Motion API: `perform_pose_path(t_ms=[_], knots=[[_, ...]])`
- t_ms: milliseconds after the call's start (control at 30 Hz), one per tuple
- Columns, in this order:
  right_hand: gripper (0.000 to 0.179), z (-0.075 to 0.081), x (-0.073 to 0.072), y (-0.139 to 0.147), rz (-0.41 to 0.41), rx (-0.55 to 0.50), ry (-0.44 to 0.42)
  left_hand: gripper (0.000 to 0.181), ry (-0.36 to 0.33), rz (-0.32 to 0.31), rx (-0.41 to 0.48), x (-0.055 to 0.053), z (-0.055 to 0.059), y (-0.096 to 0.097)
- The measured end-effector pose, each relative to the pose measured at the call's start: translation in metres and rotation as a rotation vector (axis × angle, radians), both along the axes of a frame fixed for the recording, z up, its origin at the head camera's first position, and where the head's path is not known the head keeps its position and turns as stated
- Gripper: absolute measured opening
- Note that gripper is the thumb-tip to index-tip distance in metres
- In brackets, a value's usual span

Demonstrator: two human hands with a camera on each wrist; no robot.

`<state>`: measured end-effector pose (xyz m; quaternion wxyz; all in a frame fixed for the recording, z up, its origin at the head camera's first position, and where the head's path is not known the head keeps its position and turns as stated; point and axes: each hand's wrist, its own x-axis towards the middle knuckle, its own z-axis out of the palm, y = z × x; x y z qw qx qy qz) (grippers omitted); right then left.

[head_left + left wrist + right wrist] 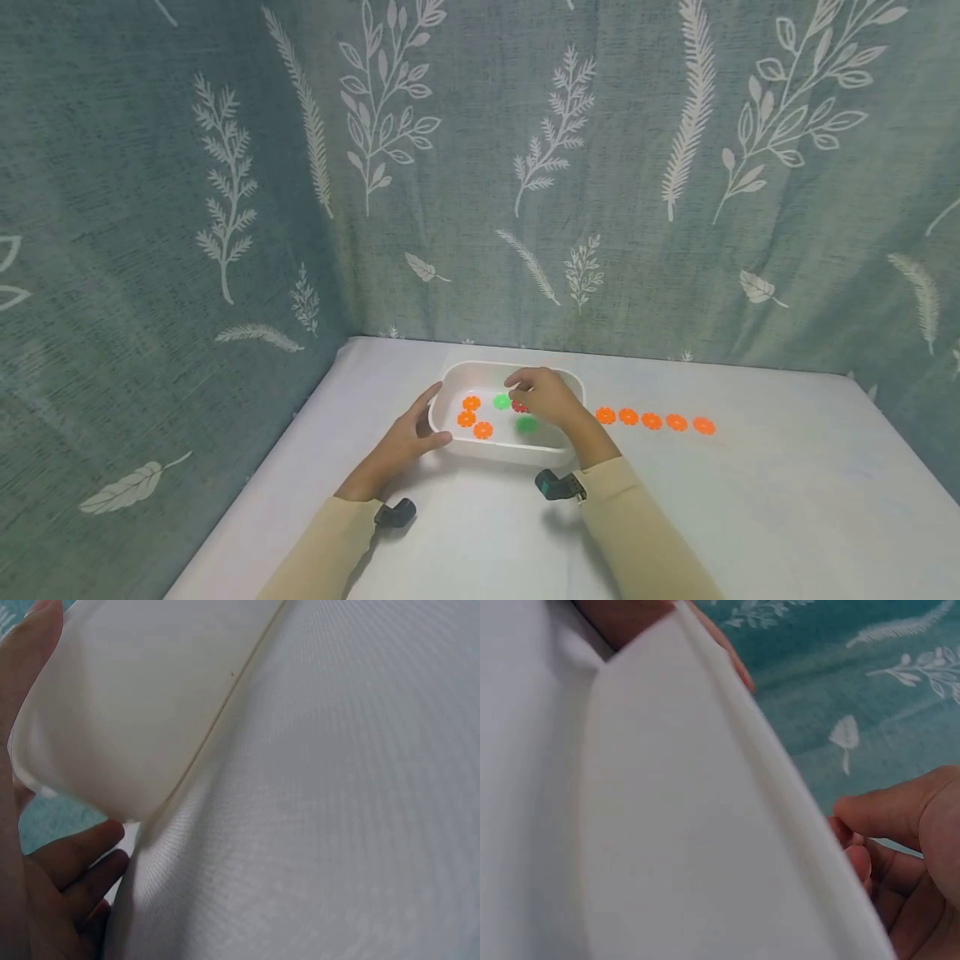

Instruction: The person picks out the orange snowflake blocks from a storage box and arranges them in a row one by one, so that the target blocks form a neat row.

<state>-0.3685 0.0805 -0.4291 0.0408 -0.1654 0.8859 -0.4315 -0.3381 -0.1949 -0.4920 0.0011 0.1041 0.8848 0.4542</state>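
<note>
A white plastic tray [495, 447] stands on the white table. My left hand [408, 435] grips its left end, thumb along the front rim and fingers round the side; the left wrist view shows the tray wall [142, 697] close up. Over the tray's right part hovers my right hand [547, 395], fingers loosely bent. A red flower-shaped disc [519, 407] lies just below its fingertips, partly hidden. In the right wrist view the thumb and fingers [877, 814] come close together behind the tray wall [675, 787]; no held disc is plain there.
Inside the tray lie orange flower-shaped discs [483, 431] at the left and green discs [501, 402] near the middle. Right of the tray, several orange discs [652, 422] form a row on the table [750, 500]. A patterned green curtain [480, 250] hangs behind and at the left.
</note>
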Motion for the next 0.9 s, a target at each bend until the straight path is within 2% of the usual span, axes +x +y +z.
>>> perform_pose_path(t_ms=[133,300,400,600,800,900], knots=[[0.024,-0.003,0.001,-0.015,0.042,-0.036,-0.004,0.100,-0.005,0.007,-0.005,0.000,0.001,0.001],[0.022,-0.006,0.001,-0.023,0.065,-0.025,0.005,0.100,-0.002,0.010,-0.007,-0.001,0.000,0.002],[0.022,-0.007,-0.002,-0.028,0.059,-0.010,-0.003,0.100,0.001,0.008,-0.006,0.000,0.001,0.001],[0.020,-0.014,-0.006,-0.039,0.065,0.078,0.037,0.100,0.001,-0.004,0.005,-0.001,-0.001,0.001],[0.022,-0.021,-0.003,-0.047,0.054,0.154,-0.057,0.098,0.001,-0.017,0.002,0.000,0.000,0.000],[0.026,-0.023,-0.002,-0.047,0.047,0.183,-0.068,0.097,0.003,-0.023,0.008,0.000,0.000,0.000]])
